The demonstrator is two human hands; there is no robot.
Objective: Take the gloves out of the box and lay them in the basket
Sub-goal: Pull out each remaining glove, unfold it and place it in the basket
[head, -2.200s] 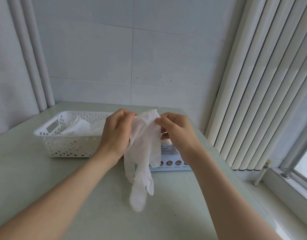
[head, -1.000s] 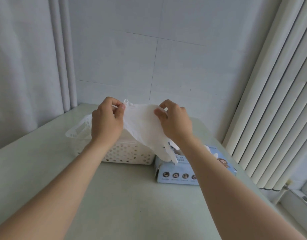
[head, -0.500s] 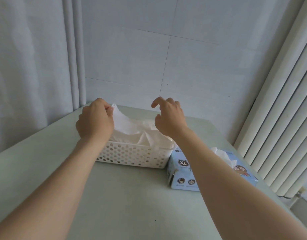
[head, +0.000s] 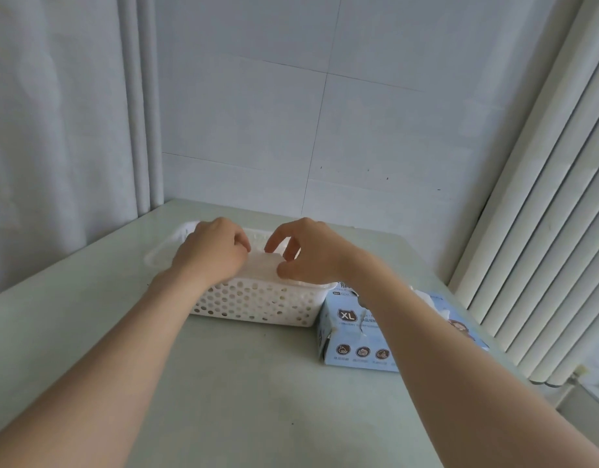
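Gloves [head: 262, 266] lie white and flattened in the basket [head: 257, 304], which sits toward the back of the worktop [head: 244, 393], its long side running left to right. Both hands hang over it. The left hand [head: 212, 255] is knuckles-up on the left part of the pile with its fingers curled under; whether they pinch the top glove or only rest on it cannot be told, since the tips are hidden. The right hand [head: 308, 256] hovers just above the right part of the pile, its fingers [head: 274, 243] loosely bent and apart from the thumb, with nothing between them. This lay-down looks about finished, so the next move probably turns on the box [head: 355, 339]. It stands just beside the basket's right end, nearer the worktop's right edge, with its short "XL" face toward the basket and its long side running off toward that edge. A white tuft [head: 426, 297], likely the next glove, pokes up from its top just beyond the right forearm, which crosses over the box. The right hand is plainly the nearer one; it would need to draw back and to the right to reach that tuft.
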